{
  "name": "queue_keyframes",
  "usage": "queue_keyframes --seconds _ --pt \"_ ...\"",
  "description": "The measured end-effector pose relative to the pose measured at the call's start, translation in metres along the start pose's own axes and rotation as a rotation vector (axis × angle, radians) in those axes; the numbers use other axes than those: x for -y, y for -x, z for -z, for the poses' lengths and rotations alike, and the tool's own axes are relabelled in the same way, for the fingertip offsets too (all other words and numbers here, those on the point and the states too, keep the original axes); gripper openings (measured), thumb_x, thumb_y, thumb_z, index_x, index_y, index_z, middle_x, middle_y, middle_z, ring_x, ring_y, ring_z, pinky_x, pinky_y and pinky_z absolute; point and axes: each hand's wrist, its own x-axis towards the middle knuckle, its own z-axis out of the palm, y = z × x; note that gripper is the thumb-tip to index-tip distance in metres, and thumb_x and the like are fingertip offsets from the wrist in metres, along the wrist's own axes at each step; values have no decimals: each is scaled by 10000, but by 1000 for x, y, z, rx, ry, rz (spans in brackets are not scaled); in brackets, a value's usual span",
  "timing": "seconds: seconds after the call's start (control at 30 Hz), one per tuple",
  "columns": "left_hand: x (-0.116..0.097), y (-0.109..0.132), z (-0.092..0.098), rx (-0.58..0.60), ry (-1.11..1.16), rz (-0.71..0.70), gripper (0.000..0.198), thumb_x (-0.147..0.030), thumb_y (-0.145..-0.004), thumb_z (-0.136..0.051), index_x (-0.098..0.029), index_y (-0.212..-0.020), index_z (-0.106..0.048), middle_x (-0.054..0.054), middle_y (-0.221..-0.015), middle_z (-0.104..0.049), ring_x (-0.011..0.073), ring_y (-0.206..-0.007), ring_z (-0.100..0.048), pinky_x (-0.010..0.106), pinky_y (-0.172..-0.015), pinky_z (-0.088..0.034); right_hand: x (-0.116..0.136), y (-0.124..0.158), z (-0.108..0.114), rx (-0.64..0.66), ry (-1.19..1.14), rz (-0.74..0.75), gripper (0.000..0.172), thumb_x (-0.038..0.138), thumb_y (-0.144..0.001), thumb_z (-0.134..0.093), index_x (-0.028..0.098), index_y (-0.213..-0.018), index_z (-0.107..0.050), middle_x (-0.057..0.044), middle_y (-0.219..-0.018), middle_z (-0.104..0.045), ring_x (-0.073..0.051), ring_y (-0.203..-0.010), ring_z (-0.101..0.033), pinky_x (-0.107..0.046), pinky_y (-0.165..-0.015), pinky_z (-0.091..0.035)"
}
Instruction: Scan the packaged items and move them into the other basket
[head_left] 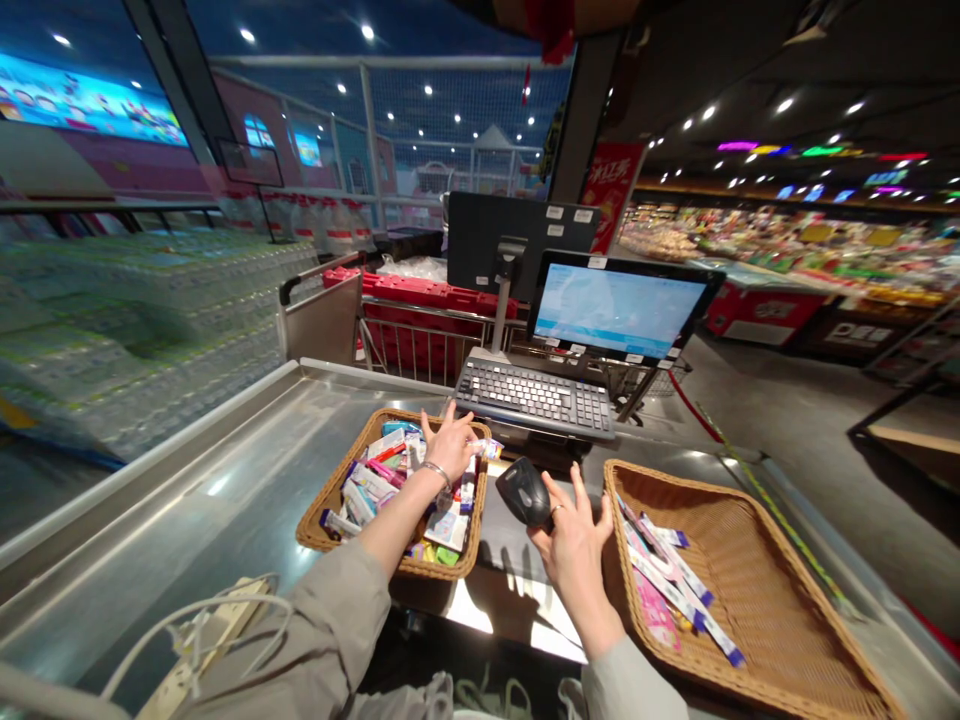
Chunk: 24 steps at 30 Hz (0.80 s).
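My left hand (451, 448) is above the left wicker basket (309, 520), near its right rim. Its thumb and a finger pinch a small white packet (491, 450) with coloured print, while other fingers are raised. Boxed and wrapped small goods (367, 490) fill that basket. In my right hand (574, 540) is a black barcode scanner (523, 492), its head turned toward the packet. Some fingers of this hand stick up, away from the scanner. Right of it, a second wicker basket (757, 560) holds several long, slim packages (675, 580) with purple ends and a pink pack.
A keyboard (536, 395) and a lit screen (619, 305) stand beyond the baskets on the metal counter (247, 470). A power strip with white cables (214, 630) lies at lower left. Stacked bottled drinks (135, 300) are left of the counter.
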Motion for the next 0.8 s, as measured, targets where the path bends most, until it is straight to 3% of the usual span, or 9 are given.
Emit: queue_keyframes --seconds 0.37,0.6,0.8 --pt "2 -1 -5 -24 0 5 112 -221 -798 -581 -241 -704 -638 -5 -1365 -569 286 -1449 -210 650 -1069 235 2 -1 6 46 -51 -18 348 159 -729 -541 240 -1058 -617 -46 -1288 -609 -301 -1404 -279 -605 -1074 -61" --pt "2 -1 -6 -8 -1 21 114 -229 -810 -586 -237 -707 -633 -4 -1379 -555 276 -1453 -200 656 -1068 221 9 -3 13 26 -38 -54 253 154 -716 -555 237 -940 -639 -31 -1238 -643 -306 -1388 -310 -609 -1077 -79" --pt "5 5 -14 14 13 48 142 -339 -811 -634 -244 -707 -652 -3 -1381 -554 314 -1451 -188 688 -1063 178 2 0 5 38 37 -35 204 197 -727 -554 231 -910 -638 -55 -1305 -596 -323 -1398 -278 -634 -1062 -83"
